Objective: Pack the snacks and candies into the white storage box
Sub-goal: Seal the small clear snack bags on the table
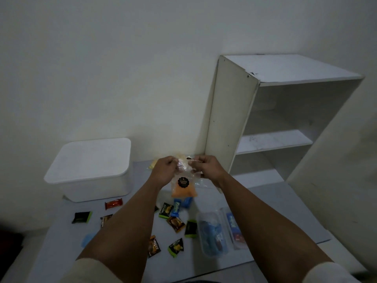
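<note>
White box (89, 170), white shelf (273, 139); orange pouch (184, 189) with black round label; blue candy (175, 208); orange-red bar (113, 203).

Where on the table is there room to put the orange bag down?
Bare table lies front-left, below the black-and-green candy. Another bare strip runs between the white storage box and the hands. The middle, around the blue candy and clear tub, is crowded.

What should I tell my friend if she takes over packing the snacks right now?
Left hand and right hand: both pinch the top of the clear bag of orange snack, held up over the table.
White storage box: back left, lid on.
Candies: loose on the table, such as the orange bar and the blue candy. A clear tray of blue packets lies right.
Done: nothing visibly packed.
Left: open the box, pack everything.
</note>
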Available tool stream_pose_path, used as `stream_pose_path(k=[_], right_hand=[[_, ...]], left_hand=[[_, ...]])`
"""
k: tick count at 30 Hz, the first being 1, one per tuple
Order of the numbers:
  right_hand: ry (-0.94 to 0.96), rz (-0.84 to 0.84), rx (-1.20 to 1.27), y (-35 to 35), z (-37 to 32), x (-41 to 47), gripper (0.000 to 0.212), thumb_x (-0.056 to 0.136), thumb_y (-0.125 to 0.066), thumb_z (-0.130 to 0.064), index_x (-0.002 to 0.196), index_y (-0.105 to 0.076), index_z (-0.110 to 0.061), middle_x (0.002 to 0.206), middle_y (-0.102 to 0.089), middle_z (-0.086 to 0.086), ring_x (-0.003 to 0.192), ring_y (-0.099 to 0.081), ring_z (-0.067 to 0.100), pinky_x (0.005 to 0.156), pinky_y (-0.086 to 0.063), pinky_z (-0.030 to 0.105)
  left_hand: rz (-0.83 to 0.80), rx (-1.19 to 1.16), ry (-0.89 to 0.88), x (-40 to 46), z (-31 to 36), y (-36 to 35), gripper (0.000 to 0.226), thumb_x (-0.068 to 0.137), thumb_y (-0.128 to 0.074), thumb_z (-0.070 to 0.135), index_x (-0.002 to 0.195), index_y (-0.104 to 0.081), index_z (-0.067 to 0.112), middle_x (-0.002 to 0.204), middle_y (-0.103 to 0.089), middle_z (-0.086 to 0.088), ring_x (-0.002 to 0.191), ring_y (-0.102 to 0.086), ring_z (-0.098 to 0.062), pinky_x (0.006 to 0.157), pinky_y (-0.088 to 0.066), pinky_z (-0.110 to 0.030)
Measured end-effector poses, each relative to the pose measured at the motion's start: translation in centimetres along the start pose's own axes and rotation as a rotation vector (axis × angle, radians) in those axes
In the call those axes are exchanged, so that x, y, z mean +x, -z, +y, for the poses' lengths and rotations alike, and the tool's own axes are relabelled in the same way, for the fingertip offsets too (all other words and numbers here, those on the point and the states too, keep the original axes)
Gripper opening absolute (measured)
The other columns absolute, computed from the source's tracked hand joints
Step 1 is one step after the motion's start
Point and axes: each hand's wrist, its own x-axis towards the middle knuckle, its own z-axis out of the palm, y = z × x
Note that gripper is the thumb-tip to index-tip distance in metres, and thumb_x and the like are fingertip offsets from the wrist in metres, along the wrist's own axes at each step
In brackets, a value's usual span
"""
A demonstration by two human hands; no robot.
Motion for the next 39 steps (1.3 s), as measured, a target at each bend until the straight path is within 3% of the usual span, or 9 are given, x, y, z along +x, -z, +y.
stream_pose_path(k=[7, 10, 15, 20, 23, 26, 30, 33, 39], right_hand=[[0.005, -0.034, -0.048, 5.1, 1.3, 1.7, 0.021, 0.087, -0.075, -0.009, 0.070, -0.063, -0.010, 0.066, -0.058, 0.007, 0.064, -0.060, 0.017, 0.069, -0.056, 0.033], [-0.016, -0.065, -0.033, 6.6, 1.7, 2.2, 0.018, 0.084, -0.078, -0.014, 0.072, -0.066, -0.010, 0.075, -0.062, 0.012, 0.071, -0.063, 0.020, 0.067, -0.056, 0.030], [-0.031, -0.193, -0.021, 8.0, 3.1, 2.9, 0.029, 0.087, -0.076, -0.012, 0.094, -0.064, 0.013, 0.081, -0.056, 0.016, 0.075, -0.052, 0.025, 0.068, -0.048, 0.035], [-0.044, -0.231, 0.036, 9.1, 3.9, 3.2, 0.019, 0.085, -0.079, -0.013, 0.092, -0.071, 0.002, 0.069, -0.057, 0.008, 0.061, -0.051, 0.016, 0.060, -0.045, 0.029], [-0.087, -0.282, 0.037, 10.0, 4.2, 3.6, 0.012, 0.084, -0.081, -0.021, 0.085, -0.074, -0.010, 0.069, -0.063, 0.002, 0.064, -0.059, 0.013, 0.066, -0.053, 0.029], [-0.078, -0.315, 0.023, 10.2, 4.7, 4.0, 0.014, 0.085, -0.079, -0.017, 0.087, -0.072, -0.005, 0.068, -0.063, 0.003, 0.063, -0.060, 0.012, 0.070, -0.056, 0.029], [-0.049, -0.275, 0.049, 9.1, 4.7, 4.2, 0.023, 0.085, -0.079, -0.016, 0.093, -0.072, 0.005, 0.071, -0.064, 0.007, 0.062, -0.060, 0.013, 0.068, -0.056, 0.030], [-0.024, -0.211, 0.081, 8.0, 4.7, 4.6, 0.020, 0.087, -0.078, -0.019, 0.091, -0.075, 0.001, 0.078, -0.068, 0.013, 0.069, -0.063, 0.022, 0.069, -0.057, 0.036], [0.008, -0.235, 0.066, 6.5, 6.0, 4.6, 0.016, 0.087, -0.078, -0.015, 0.092, -0.077, -0.001, 0.087, -0.075, 0.014, 0.080, -0.069, 0.021, 0.079, -0.061, 0.047]], left_hand=[[-0.010, 0.079, 0.020, 1.0, 0.7, -4.5, 0.029, 0.103, -0.048, 0.022, 0.083, -0.067, 0.015, 0.089, -0.073, -0.008, 0.089, -0.069, -0.024, 0.086, -0.056, -0.044], [0.003, 0.084, 0.028, 1.1, 1.2, -6.1, 0.029, 0.104, -0.046, 0.021, 0.083, -0.065, 0.015, 0.085, -0.070, -0.006, 0.083, -0.065, -0.024, 0.083, -0.056, -0.045], [0.012, 0.158, -0.013, 0.7, 1.8, -8.6, 0.034, 0.104, -0.047, 0.016, 0.072, -0.059, 0.019, 0.069, -0.064, 0.003, 0.069, -0.059, -0.015, 0.076, -0.050, -0.035], [0.072, 0.154, 0.038, 0.5, 1.3, -9.4, 0.032, 0.103, -0.047, 0.020, 0.080, -0.066, 0.007, 0.082, -0.071, -0.010, 0.081, -0.066, -0.028, 0.080, -0.054, -0.043], [0.116, 0.176, 0.062, 0.3, 0.8, -9.1, 0.033, 0.104, -0.046, 0.022, 0.084, -0.066, 0.005, 0.086, -0.072, -0.013, 0.085, -0.067, -0.031, 0.084, -0.054, -0.050], [0.135, 0.257, 0.047, 0.2, 0.6, -8.8, 0.033, 0.105, -0.046, 0.023, 0.082, -0.065, 0.008, 0.080, -0.075, -0.003, 0.074, -0.066, -0.019, 0.081, -0.055, -0.044], [0.299, 0.377, 0.048, 0.1, 0.3, -9.1, 0.022, 0.102, -0.053, 0.030, 0.087, -0.067, 0.023, 0.090, -0.070, 0.007, 0.088, -0.065, -0.019, 0.083, -0.050, -0.036], [0.511, 0.250, 0.135, -0.3, 0.9, -9.4, 0.030, 0.091, -0.065, 0.051, 0.102, -0.059, 0.023, 0.097, -0.062, 0.003, 0.090, -0.061, -0.017, 0.080, -0.051, -0.036], [0.366, -0.334, 0.433, -0.5, 2.2, -9.9, 0.037, 0.090, -0.072, 0.039, 0.102, -0.071, 0.005, 0.100, -0.076, -0.011, 0.088, -0.076, -0.022, 0.079, -0.063, -0.040]])
